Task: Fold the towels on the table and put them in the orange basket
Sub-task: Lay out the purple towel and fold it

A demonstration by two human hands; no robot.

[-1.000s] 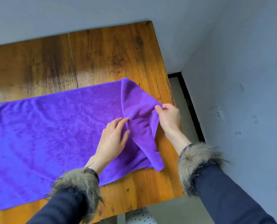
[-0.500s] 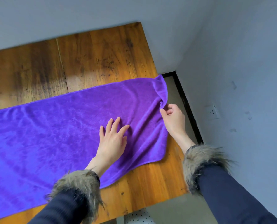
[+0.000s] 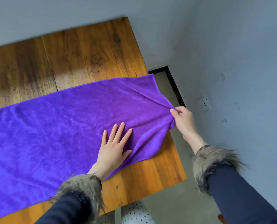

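At the right end of the surface: towel opened out flat, no fold made yet.

On the wooden surface (image 3: 89,50), the purple towel (image 3: 53,130) now lies as a single spread layer; one second ago its right end was doubled back over itself, and that flap has since been drawn out past the surface's right edge. The right hand (image 3: 184,121) pinches the towel's end hem and holds it taut beyond that edge, above the floor. The left hand (image 3: 113,151) lies with fingers straight and spread, pressing the cloth down near its front hem. Judgement: this is preparation, so folding is yet to start. Bare wood lies behind the towel. The wall stands close on the right. No orange basket is in view.
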